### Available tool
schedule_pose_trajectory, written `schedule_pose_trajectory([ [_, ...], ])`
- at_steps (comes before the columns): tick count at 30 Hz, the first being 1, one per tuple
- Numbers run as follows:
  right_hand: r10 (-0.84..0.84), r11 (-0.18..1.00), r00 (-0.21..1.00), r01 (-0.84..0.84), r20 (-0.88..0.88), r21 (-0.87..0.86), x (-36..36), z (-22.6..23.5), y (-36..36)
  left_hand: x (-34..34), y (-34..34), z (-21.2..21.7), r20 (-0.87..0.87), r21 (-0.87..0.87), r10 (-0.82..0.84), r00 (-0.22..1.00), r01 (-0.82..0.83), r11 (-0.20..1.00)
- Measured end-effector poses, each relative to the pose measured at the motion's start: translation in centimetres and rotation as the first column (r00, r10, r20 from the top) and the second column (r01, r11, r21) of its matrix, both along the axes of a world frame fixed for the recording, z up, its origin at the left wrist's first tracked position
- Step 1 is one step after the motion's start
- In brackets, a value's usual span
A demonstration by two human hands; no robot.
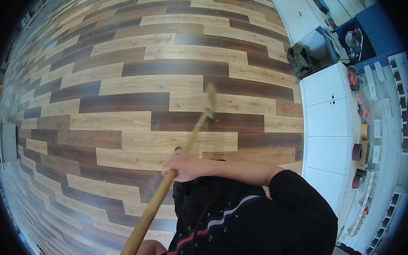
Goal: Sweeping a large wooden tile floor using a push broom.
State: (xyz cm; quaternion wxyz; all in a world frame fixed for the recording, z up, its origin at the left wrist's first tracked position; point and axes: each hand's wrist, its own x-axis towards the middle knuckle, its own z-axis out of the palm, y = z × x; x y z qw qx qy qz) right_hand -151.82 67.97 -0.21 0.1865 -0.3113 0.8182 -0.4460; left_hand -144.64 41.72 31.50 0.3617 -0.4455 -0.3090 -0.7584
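Note:
My right hand (184,166) is wrapped round the wooden handle of a broom (148,212), in front of my body. The handle slants from the lower left up to the middle of the floor. At its far end is a narrow tan head (211,96), blurred, down at the floor. Of my left arm, only a bare part (149,252) shows at the lower edge beside the handle; my left hand is out of the picture.
Wood-plank flooring (122,122) in light and dark strips spreads ahead and left, with small specks near the broom head. White cabinets (326,122) line the right, topped with tools and rolls. A dark bag (299,60) sits by them. A grey box (8,142) stands far left.

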Motion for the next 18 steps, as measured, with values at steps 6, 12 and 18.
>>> schedule_pose_trajectory([
  [6,-0.556,0.804,0.801,0.452,0.22,0.385,0.0,-9.1,16.4,-9.2,7.0,-17.1,0.892,-0.104,-0.039,0.45,0.29,0.951],
  [12,-0.687,0.602,0.716,0.469,0.12,0.646,-1.4,-13.0,22.1,-15.7,15.9,-19.6,0.915,-0.274,0.069,0.398,0.486,0.83],
  [18,-0.285,0.882,0.945,0.192,0.16,0.431,-15.6,-10.5,12.9,-25.3,9.7,-14.0,0.829,-0.293,0.261,0.495,-0.015,0.956],
])
